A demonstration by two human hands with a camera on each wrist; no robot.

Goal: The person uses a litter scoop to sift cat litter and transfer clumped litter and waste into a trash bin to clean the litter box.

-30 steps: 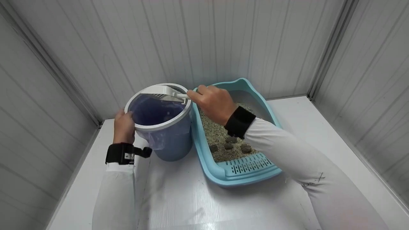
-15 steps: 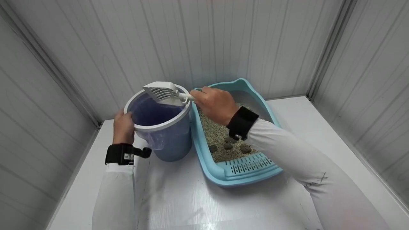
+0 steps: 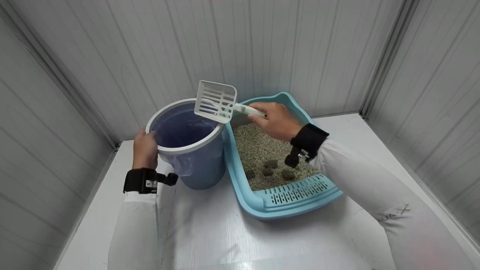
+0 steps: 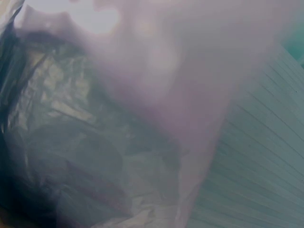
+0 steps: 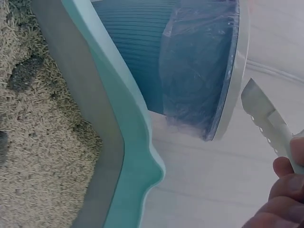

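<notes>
Head view shows the right hand [image 3: 277, 122] with its fingers curled round the handle of one white slotted scoop [image 3: 216, 101], held in the air over the gap between the bin's rim and the litter tray [image 3: 288, 204] — its long axis running left from the fingers, blade tilted up and apparently empty. The left hand [image 3: 145, 150] grips the near wall of the single lined bin [image 3: 195, 170] on the desk [image 3: 210, 232] (its wrist view is only blurred liner). Four dark clumps [image 3: 270, 164] lie in the litter below and toward the person from the right hand — the nearer one.
</notes>
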